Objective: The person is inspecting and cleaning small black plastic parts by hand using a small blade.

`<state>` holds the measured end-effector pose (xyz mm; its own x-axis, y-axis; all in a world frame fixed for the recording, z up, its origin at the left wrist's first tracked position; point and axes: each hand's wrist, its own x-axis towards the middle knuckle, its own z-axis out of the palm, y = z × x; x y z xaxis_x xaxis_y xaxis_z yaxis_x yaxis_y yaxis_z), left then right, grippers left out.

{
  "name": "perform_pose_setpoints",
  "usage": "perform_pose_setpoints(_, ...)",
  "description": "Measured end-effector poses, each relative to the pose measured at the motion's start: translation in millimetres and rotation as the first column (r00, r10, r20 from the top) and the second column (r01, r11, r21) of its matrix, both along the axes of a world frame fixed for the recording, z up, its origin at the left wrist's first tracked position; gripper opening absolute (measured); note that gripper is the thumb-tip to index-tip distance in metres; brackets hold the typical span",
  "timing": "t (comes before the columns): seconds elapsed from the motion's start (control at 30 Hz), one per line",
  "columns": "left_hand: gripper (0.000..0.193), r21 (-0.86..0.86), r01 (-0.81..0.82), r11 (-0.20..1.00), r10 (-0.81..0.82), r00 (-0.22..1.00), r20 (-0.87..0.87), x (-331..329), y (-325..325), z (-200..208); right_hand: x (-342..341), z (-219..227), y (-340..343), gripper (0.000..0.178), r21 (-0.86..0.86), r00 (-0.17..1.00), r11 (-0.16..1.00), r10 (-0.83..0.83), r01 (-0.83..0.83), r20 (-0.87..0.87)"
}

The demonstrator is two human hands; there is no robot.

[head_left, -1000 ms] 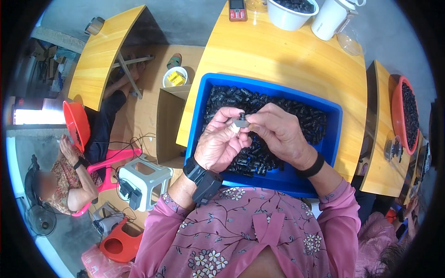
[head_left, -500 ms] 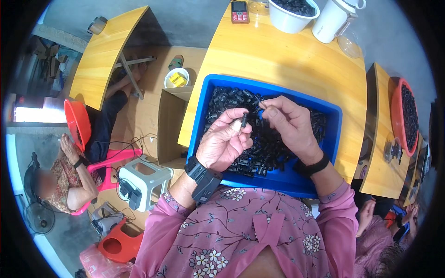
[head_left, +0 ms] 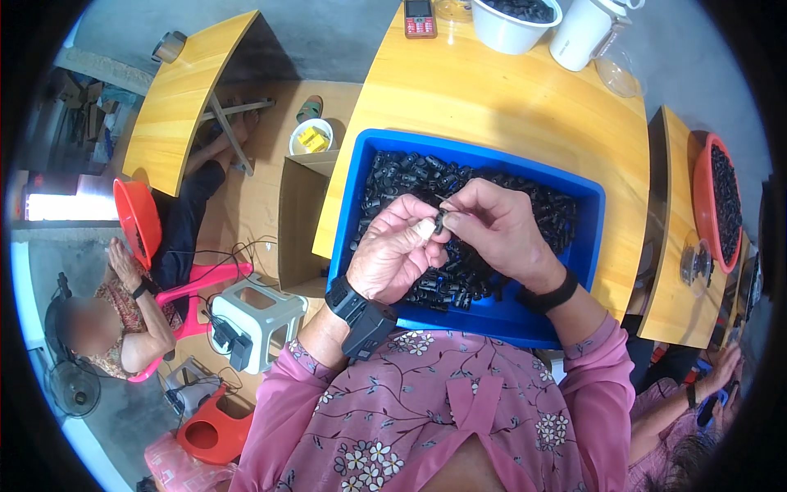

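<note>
Over a blue tray (head_left: pixel 484 325) heaped with small black cylindrical parts (head_left: pixel 407 176), my two hands meet. Between its thumb and fingertips, my left hand (head_left: pixel 393 252) pinches one small black part (head_left: pixel 440 220). Pressed against that part are the fingertips of my right hand (head_left: pixel 502 234), which also grips a thin, dark, needle-like tool (head_left: pixel 443 198). Most of the tool is hidden by the right fingers. How the tool meets the part cannot be made out.
The tray rests at the near edge of a wooden table (head_left: pixel 492 90). Farther back are a phone (head_left: pixel 420 20), a white tub (head_left: pixel 515 29) of black parts and a white jug (head_left: pixel 580 37). A cardboard box (head_left: pixel 303 221) stands left. Other people sit on both sides.
My right hand has moved left and slightly down, bringing its fingertips from apart to touching the black part. My left hand stays nearly in place. At right, another person's hand has risen.
</note>
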<state>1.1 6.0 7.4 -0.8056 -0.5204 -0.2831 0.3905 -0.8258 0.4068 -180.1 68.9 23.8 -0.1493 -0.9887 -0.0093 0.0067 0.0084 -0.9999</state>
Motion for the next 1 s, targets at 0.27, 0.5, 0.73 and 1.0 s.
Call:
perform_pose_setpoints(0.27,0.009,0.02,-0.004,1.0,0.003,1.0,0.027,-1,0,3,-6,8,-1,0.014,0.043,0.997,0.999,0.008,-0.004,-0.074)
perform_pose_setpoints(0.5,0.009,0.013,0.007,1.0,-0.008,0.999,0.041,0,-1,3,-10,5,1,0.013,0.012,0.981,0.999,0.031,-0.029,-0.192)
perform_pose_setpoints(0.73,0.015,-0.028,-0.124,0.992,0.122,0.99,-0.074,7,1,9,-20,1,-7,0.015,0.047,0.942,0.987,-0.13,0.152,-0.308)
perform_pose_setpoints(1.0,0.023,-0.313,-0.478,0.821,0.516,0.855,0.047,82,-36,21,-17,-10,-11,0.024,-0.07,0.856,0.997,-0.045,0.011,-0.515)
